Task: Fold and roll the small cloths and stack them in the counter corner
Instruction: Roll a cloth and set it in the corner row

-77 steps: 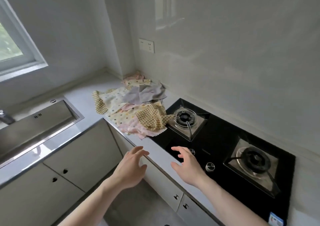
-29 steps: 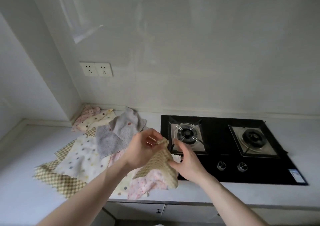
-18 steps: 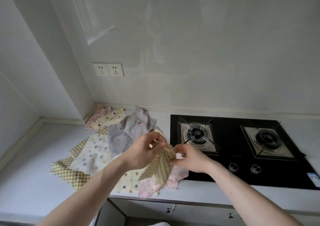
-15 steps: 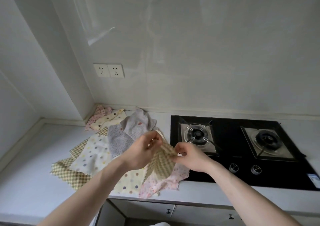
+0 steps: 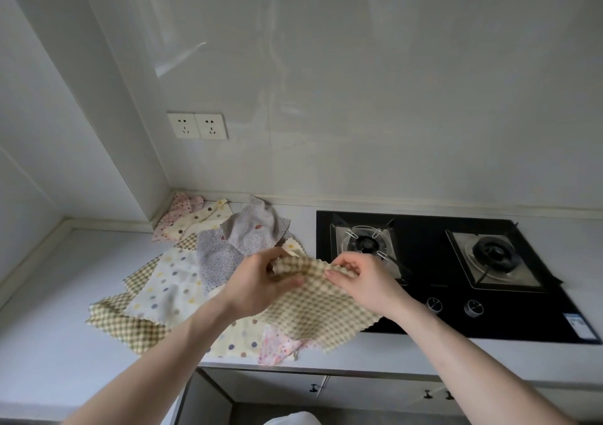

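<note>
The left hand [image 5: 257, 286] pinches the top left corner of a checked cloth [image 5: 313, 307], thumb in front and fingers curled behind. The right hand [image 5: 362, 281] pinches the same top edge at its right end. Between them the cloth is held up and spread, its lower part hanging in front of the tabletop [image 5: 49, 343] edge and the left rim of the hob [image 5: 456, 281]. Behind and to the left, a heap of cloths [image 5: 182, 281] lies loose and overlapping on the tabletop: dotted cream, grey, pink and another checked one, reaching back into the corner by the wall. A double socket [image 5: 197, 126] sits on the wall above the heap.
</note>
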